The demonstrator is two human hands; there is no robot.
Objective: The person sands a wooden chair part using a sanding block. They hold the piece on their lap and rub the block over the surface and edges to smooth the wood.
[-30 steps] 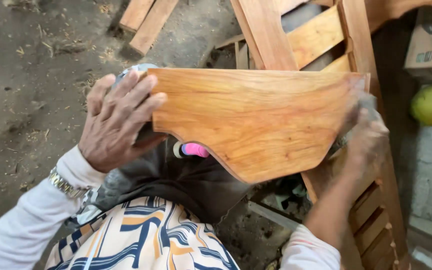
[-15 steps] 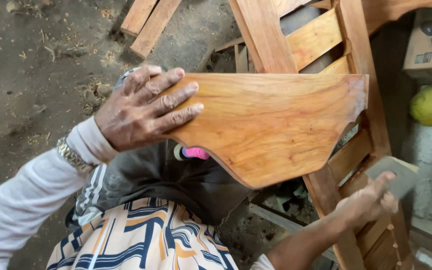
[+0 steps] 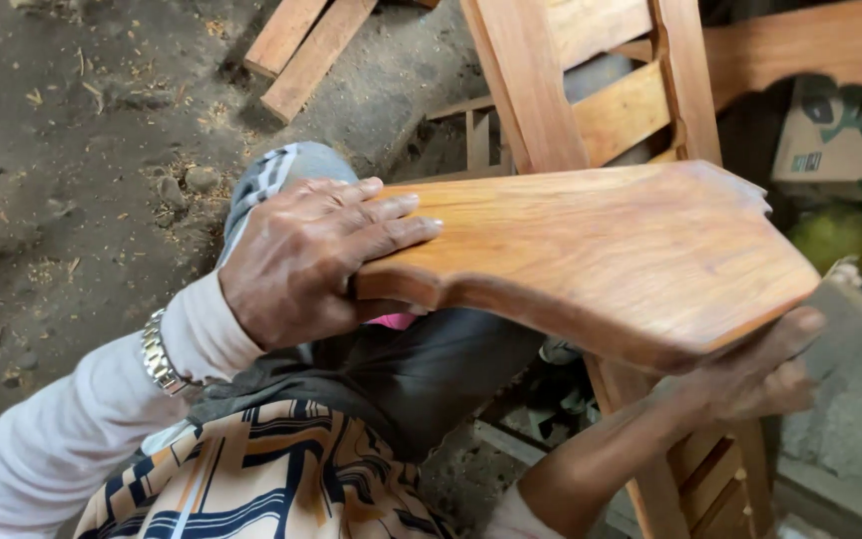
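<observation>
One head-worn camera looks steeply down, close over the lap and the board [image 3: 591,260], with floor [image 3: 62,180] beyond.

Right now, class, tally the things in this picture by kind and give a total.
Shaped wooden panels: 1
Loose planks on the ground: 2
Slatted wooden frames: 1
Cardboard boxes: 1
Wristwatches: 1
Total: 6
</observation>
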